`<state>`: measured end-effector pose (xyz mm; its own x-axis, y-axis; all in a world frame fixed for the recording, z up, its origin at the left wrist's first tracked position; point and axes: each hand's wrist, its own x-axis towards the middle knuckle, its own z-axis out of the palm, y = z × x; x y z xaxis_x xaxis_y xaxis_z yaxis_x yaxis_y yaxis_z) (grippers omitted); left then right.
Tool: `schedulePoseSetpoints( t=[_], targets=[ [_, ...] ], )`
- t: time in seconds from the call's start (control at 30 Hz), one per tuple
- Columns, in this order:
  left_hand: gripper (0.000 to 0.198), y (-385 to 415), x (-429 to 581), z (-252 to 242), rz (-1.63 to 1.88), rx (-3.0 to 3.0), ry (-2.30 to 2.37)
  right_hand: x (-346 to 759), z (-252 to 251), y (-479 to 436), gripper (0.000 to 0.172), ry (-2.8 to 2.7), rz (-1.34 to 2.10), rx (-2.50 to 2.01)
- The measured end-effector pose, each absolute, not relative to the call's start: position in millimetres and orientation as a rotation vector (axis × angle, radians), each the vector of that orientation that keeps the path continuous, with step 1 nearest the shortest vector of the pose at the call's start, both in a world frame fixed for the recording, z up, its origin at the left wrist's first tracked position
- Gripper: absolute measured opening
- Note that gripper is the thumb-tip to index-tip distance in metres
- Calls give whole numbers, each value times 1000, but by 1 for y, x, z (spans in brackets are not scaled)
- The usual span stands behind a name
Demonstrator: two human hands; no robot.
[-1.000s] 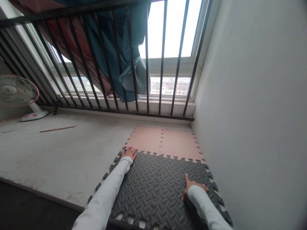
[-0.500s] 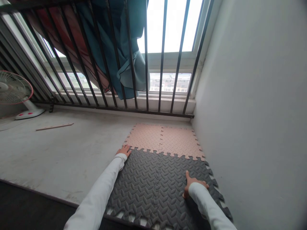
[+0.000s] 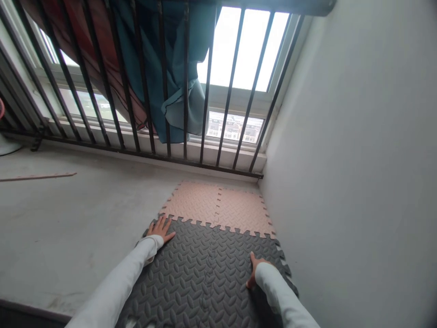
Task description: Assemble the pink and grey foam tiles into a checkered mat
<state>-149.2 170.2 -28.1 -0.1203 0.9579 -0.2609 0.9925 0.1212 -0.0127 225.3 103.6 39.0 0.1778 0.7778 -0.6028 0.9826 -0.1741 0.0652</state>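
Observation:
Dark grey interlocking foam mat tiles (image 3: 205, 273) lie on the concrete floor, joined along a toothed seam to two pink foam tiles (image 3: 218, 207) beyond them. My left hand (image 3: 160, 228) lies flat, fingers spread, on the far left corner of the grey mat, right at the seam with the pink tiles. My right hand (image 3: 256, 269) presses flat on the grey mat near its right side, thumb out, partly covered by my white sleeve.
A white wall (image 3: 341, 159) rises right beside the mats. Black metal bars (image 3: 164, 91) stand before the window, with teal and red cloth (image 3: 170, 59) hanging on them. A thin wooden strip (image 3: 37, 176) lies on the bare floor (image 3: 68, 214) at left.
The view has swung right, so the fan has left the picture. My left hand slid slightly back along the mat's left corner and spread its fingers. My right hand stays pressed down.

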Motion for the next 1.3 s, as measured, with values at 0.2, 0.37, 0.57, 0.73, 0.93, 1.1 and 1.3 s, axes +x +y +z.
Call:
schedulePoseSetpoints(
  t=[0.2,0.37,0.57,0.73,0.93,1.1,1.3],
  targets=[
    [67,170,-148,-25,-216,1935,2177,190,48,161,70,2007,-311,2005],
    [68,170,-149,-29,-141,1911,2175,138,20,228,77,2237,-298,1950],
    [70,171,-152,-34,-138,1888,2148,104,0,287,77,2318,-217,2072],
    [69,169,-153,-35,-170,1924,2165,103,-19,298,76,2337,-202,2104],
    [68,169,-154,-36,-197,1940,2178,105,-22,296,78,2373,-162,2086],
    [69,168,-155,-40,-156,1970,2181,107,-16,308,76,2350,-219,2122],
    [68,166,-155,-40,-157,1989,2177,113,-10,335,75,2241,-243,2195]
  ],
)
